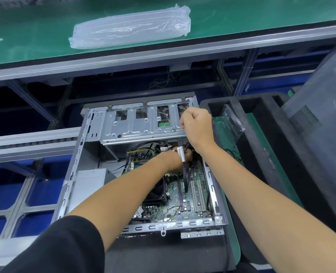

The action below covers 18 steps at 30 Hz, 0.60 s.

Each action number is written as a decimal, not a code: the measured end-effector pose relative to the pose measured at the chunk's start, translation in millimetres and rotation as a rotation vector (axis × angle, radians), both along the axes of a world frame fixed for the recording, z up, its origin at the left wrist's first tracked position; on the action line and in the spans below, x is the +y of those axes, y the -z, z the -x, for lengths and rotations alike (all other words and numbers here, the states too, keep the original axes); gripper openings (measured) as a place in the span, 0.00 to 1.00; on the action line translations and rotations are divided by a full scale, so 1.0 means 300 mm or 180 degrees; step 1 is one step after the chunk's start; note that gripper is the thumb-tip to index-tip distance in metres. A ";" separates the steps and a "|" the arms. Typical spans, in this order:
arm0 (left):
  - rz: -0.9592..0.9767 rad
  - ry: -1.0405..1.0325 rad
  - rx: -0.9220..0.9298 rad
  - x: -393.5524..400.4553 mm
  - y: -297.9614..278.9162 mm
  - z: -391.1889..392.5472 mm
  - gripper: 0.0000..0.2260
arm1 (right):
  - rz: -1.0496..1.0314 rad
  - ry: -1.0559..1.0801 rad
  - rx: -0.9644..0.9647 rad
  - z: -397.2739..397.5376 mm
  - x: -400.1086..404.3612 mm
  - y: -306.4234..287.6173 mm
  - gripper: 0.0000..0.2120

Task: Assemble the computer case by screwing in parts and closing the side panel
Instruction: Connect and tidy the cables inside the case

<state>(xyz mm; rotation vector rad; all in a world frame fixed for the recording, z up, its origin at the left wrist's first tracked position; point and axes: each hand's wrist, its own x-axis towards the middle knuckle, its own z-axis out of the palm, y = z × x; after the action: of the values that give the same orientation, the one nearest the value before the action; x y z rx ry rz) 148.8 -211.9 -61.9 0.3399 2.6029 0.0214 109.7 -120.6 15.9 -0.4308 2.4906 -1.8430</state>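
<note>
Right hand (196, 125), clenched at the drive cage's (143, 123) three o'clock edge, should steady it; left hand's (180, 157) grip beneath is hidden.

text: none legible | white tag (180, 153) on black cable (186, 178): print too small to read | motherboard (190, 201): markings blurred

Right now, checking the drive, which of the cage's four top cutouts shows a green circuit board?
The third cutout from the left, beside the right hand; the others show no green board.
</note>
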 end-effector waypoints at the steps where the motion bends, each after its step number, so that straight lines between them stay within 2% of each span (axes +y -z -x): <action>1: -0.0001 -0.0040 -0.0081 0.000 0.002 0.005 0.11 | 0.0009 0.0004 -0.0003 0.000 0.001 -0.001 0.11; 6: -0.0098 0.0149 -0.0103 -0.001 -0.006 0.020 0.15 | 0.0023 0.0024 -0.0005 -0.006 0.004 -0.005 0.11; 12: -0.0118 -0.0232 0.0046 0.017 -0.001 0.012 0.07 | -0.0005 0.0028 -0.0021 -0.006 0.003 -0.005 0.11; 15: -0.0212 -0.0152 0.0209 0.014 0.014 0.003 0.09 | -0.0012 0.0027 -0.0034 -0.004 0.002 -0.004 0.11; 17: -0.0191 -0.0047 0.0187 0.008 0.004 -0.009 0.04 | -0.0042 0.0021 -0.0030 -0.001 0.000 -0.002 0.11; 18: -0.0218 -0.0097 0.0135 0.006 -0.004 -0.013 0.07 | -0.0059 0.0016 -0.0027 0.000 -0.001 0.000 0.11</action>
<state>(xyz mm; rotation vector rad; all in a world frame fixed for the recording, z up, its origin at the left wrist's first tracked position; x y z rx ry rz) 152.8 -210.1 -60.7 0.3284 2.6537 0.1155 109.6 -120.9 16.0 -0.4157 2.5037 -1.8179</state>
